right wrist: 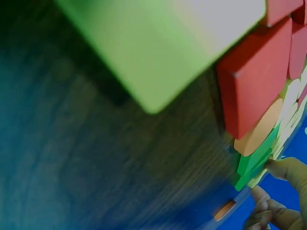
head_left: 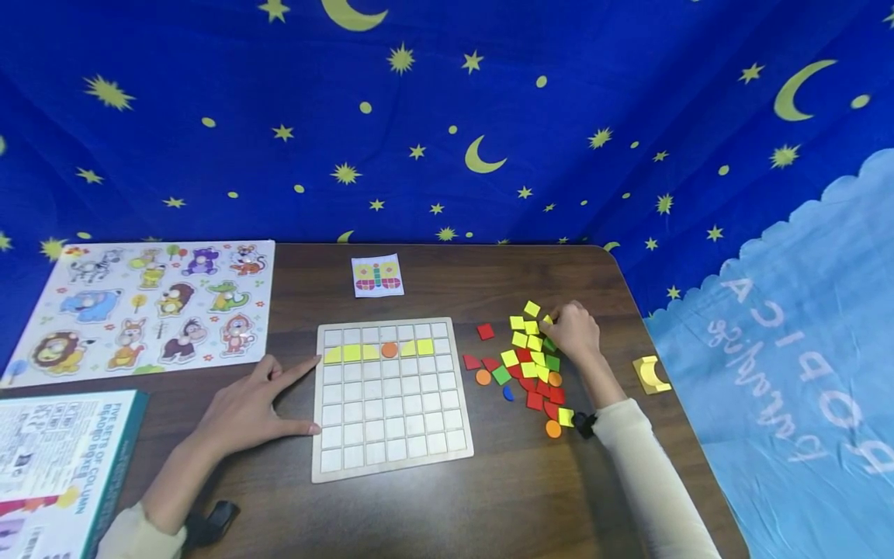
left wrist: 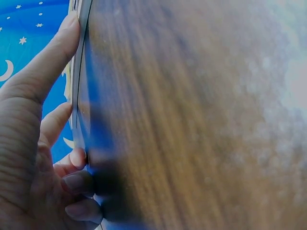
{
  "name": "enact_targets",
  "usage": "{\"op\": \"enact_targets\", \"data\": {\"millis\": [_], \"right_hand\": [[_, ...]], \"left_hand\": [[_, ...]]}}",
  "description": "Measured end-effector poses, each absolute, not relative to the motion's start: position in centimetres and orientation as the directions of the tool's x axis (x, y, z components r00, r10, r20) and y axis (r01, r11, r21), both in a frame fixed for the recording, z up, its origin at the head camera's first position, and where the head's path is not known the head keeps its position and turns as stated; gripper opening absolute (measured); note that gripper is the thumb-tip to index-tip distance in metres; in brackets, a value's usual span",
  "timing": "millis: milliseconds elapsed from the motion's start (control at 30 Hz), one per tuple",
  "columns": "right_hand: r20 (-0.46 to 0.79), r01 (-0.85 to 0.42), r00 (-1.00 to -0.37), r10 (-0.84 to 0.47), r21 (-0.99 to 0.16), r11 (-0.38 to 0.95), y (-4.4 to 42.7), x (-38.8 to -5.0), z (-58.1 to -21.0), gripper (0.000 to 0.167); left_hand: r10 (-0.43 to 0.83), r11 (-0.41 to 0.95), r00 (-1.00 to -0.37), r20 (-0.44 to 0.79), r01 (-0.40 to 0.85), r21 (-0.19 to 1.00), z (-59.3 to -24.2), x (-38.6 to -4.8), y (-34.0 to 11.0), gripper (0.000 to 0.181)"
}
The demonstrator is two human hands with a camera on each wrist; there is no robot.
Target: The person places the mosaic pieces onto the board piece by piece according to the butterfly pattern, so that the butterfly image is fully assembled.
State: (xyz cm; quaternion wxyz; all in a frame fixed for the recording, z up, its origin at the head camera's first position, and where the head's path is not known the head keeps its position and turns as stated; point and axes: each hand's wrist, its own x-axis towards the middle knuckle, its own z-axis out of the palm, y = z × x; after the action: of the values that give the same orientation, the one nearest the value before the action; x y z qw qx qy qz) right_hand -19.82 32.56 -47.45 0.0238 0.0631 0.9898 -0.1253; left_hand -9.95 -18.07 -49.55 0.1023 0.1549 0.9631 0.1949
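A wooden grid board lies on the table, its second row from the back holding several yellow pieces and an orange disc. My left hand rests beside it, with thumb and index fingertip spread apart and touching its left edge. Right of the board lies a loose pile of red, yellow, green, orange and blue tiles. At the pile's far right side, my right hand pinches a yellow tile between thumb and finger, close to green tiles. The hand partly hides that tile.
A small card with a butterfly pattern lies behind the board. On the left are an animal puzzle board and a printed box. A yellow piece with a curved cut-out sits near the table's right edge. Blue cloth hangs behind.
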Motion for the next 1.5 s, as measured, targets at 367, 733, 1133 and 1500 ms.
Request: {"op": "enact_targets", "data": {"millis": [367,733,1133,1500], "right_hand": [[0.015,0.017,-1.0,0.023,-0.347,0.938,31.1,-19.1,-46.9,0.03],[0.068,-0.132,-0.991,-0.116,-0.339,0.932,27.1,-18.4,-46.5,0.028],[0.03,-0.229,-0.973,-0.231,-0.314,0.921,22.8,-18.0,-46.5,0.027],[0.04,-0.39,-0.917,-0.396,-0.287,0.875,19.7,-17.5,-47.2,0.03]], "left_hand": [[0.342,0.876,-0.931,-0.13,0.265,0.402,-49.7,-10.0,-18.2,0.106],[0.337,0.879,-0.932,-0.134,0.261,0.4,-49.7,-10.0,-18.1,0.106],[0.337,0.881,-0.931,-0.141,0.26,0.395,-49.7,-10.0,-18.1,0.106],[0.34,0.881,-0.931,-0.134,0.265,0.392,-49.6,-10.0,-18.2,0.105]]}}
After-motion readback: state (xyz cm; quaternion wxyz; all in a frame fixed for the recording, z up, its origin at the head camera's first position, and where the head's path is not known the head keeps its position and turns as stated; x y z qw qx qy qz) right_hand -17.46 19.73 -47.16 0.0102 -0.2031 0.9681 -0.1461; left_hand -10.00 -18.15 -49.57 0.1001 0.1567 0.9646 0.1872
